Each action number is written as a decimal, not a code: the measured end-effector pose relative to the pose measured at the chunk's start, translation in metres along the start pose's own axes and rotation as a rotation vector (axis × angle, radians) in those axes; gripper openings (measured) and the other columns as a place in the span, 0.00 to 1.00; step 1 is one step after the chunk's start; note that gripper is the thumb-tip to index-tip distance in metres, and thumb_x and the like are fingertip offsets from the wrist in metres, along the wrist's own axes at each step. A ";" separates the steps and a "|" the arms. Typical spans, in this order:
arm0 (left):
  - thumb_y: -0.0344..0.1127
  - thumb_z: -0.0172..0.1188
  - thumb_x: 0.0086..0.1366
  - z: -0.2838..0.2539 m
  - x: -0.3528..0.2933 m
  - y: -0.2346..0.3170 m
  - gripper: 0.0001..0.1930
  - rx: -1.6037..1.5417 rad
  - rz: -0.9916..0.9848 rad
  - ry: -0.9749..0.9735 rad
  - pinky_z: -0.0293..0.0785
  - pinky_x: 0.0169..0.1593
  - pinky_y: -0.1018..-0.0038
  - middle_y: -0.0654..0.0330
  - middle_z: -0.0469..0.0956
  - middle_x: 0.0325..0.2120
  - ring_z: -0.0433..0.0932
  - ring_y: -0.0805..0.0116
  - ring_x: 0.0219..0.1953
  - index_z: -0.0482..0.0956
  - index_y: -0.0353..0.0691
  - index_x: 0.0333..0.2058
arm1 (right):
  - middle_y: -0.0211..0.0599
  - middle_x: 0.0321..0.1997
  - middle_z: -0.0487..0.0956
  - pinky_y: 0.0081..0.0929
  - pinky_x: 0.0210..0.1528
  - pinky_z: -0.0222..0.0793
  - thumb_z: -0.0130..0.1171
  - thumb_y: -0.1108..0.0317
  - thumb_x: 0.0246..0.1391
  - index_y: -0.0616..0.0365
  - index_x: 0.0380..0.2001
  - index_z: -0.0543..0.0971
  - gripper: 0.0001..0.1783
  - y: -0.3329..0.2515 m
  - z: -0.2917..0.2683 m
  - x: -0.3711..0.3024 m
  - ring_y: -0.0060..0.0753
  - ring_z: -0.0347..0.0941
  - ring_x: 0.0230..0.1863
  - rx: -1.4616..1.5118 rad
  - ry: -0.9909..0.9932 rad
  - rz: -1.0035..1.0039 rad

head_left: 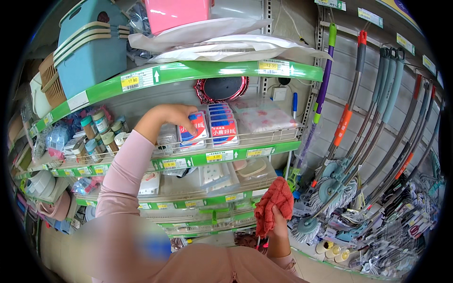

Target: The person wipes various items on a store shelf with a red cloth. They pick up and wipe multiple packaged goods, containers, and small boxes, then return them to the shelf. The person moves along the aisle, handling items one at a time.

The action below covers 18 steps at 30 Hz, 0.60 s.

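Observation:
My left hand (173, 116) reaches onto the middle shelf, its thumb and fingers closed around a small flat red-and-blue pack (197, 129) in a clear case. Beside it stands a row of like packs (223, 127) behind the wire rail. Low on the right, my right hand (280, 225) grips a bunched red cloth (274, 202) that rises above the fingers. What the packs contain I cannot make out.
Stacked blue bins (92, 47) and a pink container (178, 14) fill the upper shelf. Jars (101, 122) sit left of my arm, a plastic-wrapped item (264, 113) right of the packs. Mops with long handles (361, 118) hang at right.

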<state>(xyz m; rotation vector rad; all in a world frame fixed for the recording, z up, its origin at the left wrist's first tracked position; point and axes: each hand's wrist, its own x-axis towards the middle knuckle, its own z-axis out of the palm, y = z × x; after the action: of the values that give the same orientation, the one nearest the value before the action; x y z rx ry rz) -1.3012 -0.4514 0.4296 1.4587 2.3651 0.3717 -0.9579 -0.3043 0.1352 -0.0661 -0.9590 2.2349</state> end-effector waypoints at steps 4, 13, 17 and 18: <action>0.36 0.72 0.45 -0.002 -0.003 -0.010 0.30 -0.283 0.068 0.070 0.73 0.46 0.71 0.57 0.79 0.40 0.78 0.66 0.41 0.71 0.36 0.47 | 0.42 0.50 0.74 0.39 0.45 0.74 0.51 0.65 0.60 0.59 0.59 0.62 0.26 0.006 -0.007 0.003 0.43 0.74 0.47 0.024 0.057 0.004; 0.37 0.72 0.40 0.013 -0.013 0.023 0.35 0.282 0.092 0.237 0.69 0.54 0.67 0.49 0.73 0.48 0.72 0.54 0.51 0.69 0.38 0.50 | 0.43 0.52 0.74 0.40 0.49 0.73 0.50 0.65 0.60 0.59 0.61 0.61 0.27 0.017 -0.012 0.009 0.44 0.74 0.49 0.008 0.026 0.029; 0.38 0.71 0.41 0.023 -0.017 0.022 0.41 0.313 0.054 0.214 0.67 0.57 0.66 0.48 0.69 0.54 0.68 0.53 0.56 0.66 0.40 0.57 | 0.44 0.53 0.74 0.40 0.51 0.72 0.50 0.65 0.60 0.60 0.61 0.60 0.27 0.016 -0.004 0.008 0.44 0.74 0.50 -0.007 0.034 0.026; 0.38 0.71 0.42 0.023 -0.019 0.021 0.42 0.307 0.045 0.201 0.66 0.58 0.66 0.47 0.68 0.55 0.68 0.53 0.57 0.64 0.41 0.59 | 0.44 0.53 0.73 0.41 0.51 0.72 0.50 0.65 0.60 0.60 0.61 0.60 0.28 0.016 -0.003 0.007 0.44 0.74 0.50 -0.011 0.042 0.026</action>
<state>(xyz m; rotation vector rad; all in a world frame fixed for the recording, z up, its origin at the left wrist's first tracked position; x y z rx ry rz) -1.2666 -0.4583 0.4193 1.6801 2.6458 0.1773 -0.9717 -0.3053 0.1239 -0.1299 -0.9531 2.2429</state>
